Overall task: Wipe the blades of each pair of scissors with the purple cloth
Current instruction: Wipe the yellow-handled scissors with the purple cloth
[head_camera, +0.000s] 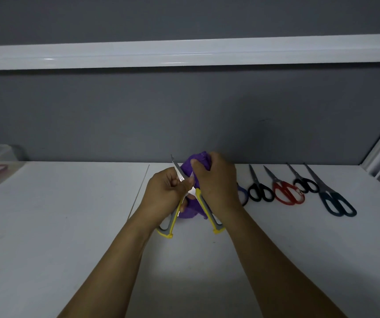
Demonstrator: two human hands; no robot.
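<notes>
In the middle of the frame, the left hand (163, 193) grips the opened yellow scissors (207, 211) near the pivot, probably to steady them, while the right hand (216, 182) clenches the purple cloth (188, 166) around one blade.

1. Two arms show: the left arm (115, 260) and the right arm (274, 260). Both are bare as far as they can be seen.
2. The left hand (163, 191) and the right hand (216, 182) are bare too.
3. The light is dim, so small marks on the fingers (194, 167) cannot be told.
</notes>
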